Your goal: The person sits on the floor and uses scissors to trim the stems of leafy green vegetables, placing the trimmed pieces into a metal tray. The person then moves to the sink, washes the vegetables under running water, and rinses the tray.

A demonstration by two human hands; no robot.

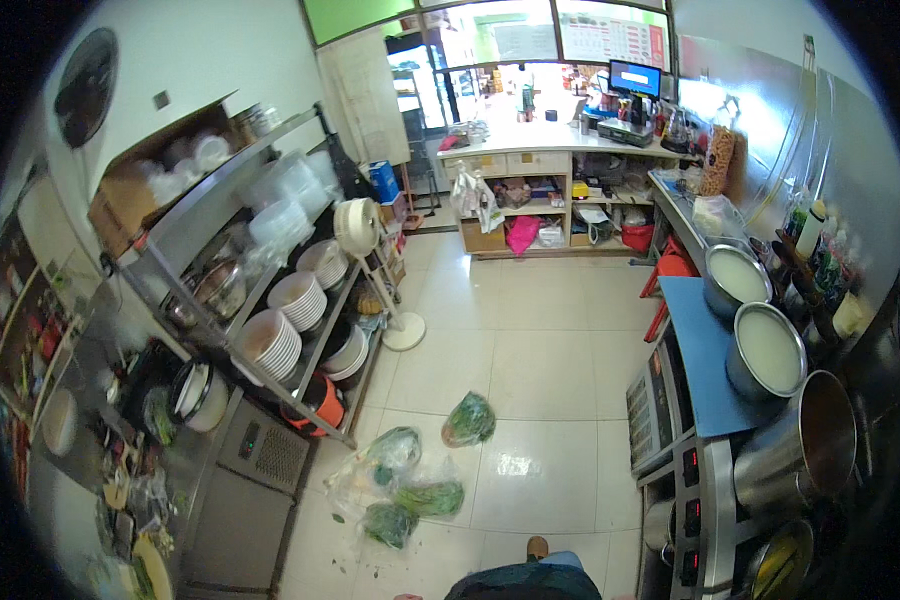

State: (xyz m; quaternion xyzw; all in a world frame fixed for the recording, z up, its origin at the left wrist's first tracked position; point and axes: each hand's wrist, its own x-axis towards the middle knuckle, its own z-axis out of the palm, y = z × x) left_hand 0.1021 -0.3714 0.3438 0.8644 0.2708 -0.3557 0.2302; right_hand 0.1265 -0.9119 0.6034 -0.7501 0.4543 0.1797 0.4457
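Observation:
Only a sliver of my left hand (pixel 407 597) shows at the bottom edge, left of my dark clothing. On the other side, a faint bit of my right hand (pixel 624 598) shows at the same edge. The fingers of both are cut off, so what they hold is hidden. On the tiled floor ahead lie several clear plastic bags of green vegetables: one bag of leafy greens (pixel 391 523), one of long green stalks (pixel 430 497), and one apart from them (pixel 470 420). Behind the near ones sits a larger, pale plastic bag (pixel 379 461).
On the left stand a steel counter (pixel 217 517), a shelf (pixel 270 379) with stacked bowls (pixel 298 301), and a pedestal fan (pixel 403 330). On the right, a blue board (pixel 709 390) bears pots of pale liquid (pixel 769 349) beside a tall steel pot (pixel 769 457). A white counter (pixel 517 139) spans the back.

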